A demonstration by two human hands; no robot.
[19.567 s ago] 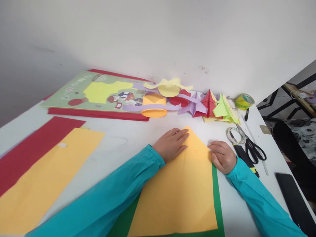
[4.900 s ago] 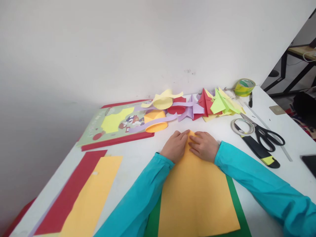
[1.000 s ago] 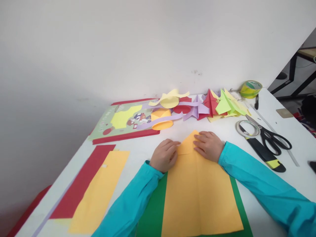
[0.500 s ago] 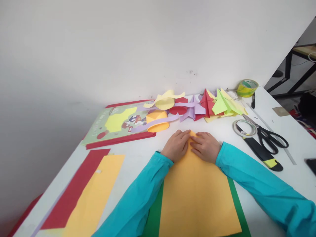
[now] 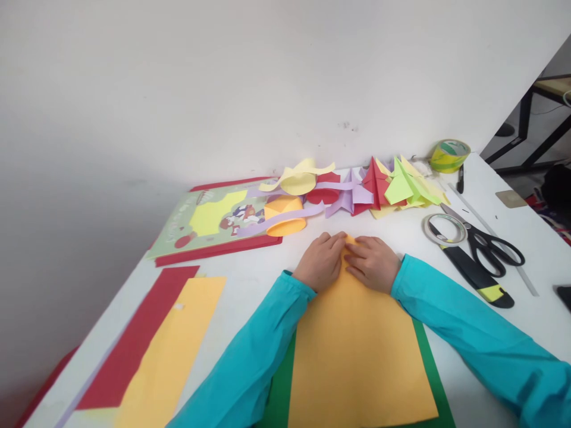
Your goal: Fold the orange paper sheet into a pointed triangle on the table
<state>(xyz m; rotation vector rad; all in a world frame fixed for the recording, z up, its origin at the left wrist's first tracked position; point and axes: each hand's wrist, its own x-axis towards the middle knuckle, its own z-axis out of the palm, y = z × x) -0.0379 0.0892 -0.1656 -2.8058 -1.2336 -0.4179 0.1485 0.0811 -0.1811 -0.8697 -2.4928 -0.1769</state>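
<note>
A large sheet of orange paper (image 5: 361, 356) lies in front of me on top of green paper (image 5: 281, 380), its far end narrowing to a point. My left hand (image 5: 322, 260) has its fingers closed on the left side of that point. From the right, my right hand (image 5: 372, 263) presses the other side, fingers bent onto the paper. Both hands almost meet at the tip and partly hide it, so the fold under the fingers cannot be made out.
Left lie red paper (image 5: 138, 345) and light orange paper (image 5: 178, 345). Beyond are a picture folder (image 5: 178, 229), paper rings with strips (image 5: 285, 217) and folded paper planes (image 5: 408, 184). To the right are scissors (image 5: 488, 244), a box cutter (image 5: 477, 276), a tape roll (image 5: 446, 229) and yellow tape (image 5: 450, 157).
The view has shifted very slightly. Both hands stay at the tip of the orange paper, with hardly any movement of the fingers.
</note>
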